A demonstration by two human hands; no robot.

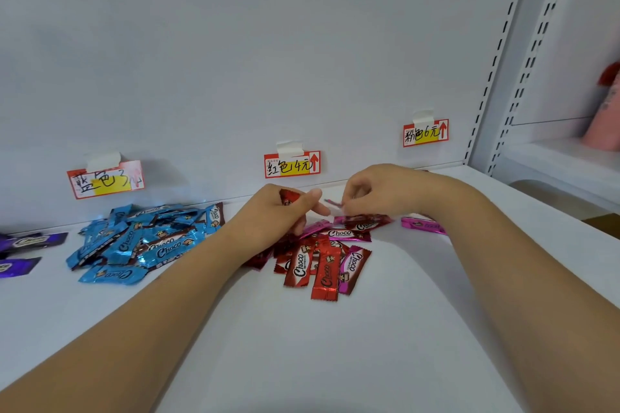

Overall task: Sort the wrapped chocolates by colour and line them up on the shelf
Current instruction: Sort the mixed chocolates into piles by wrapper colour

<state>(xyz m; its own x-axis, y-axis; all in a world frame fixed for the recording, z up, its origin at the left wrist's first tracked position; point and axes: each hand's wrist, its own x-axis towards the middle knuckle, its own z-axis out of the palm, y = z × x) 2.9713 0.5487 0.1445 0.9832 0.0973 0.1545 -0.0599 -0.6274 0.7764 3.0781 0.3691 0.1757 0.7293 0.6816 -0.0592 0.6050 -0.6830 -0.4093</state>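
Two hands, left hand [271,214] gripping red chocolate [289,197], right hand [379,189] pinching.

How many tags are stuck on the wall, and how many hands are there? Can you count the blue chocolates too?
Tags: 3
Hands: 2, the left hand gripping a red chocolate and the right hand pinching a wrapper
Total: 5
The blue pile is too heaped to count.
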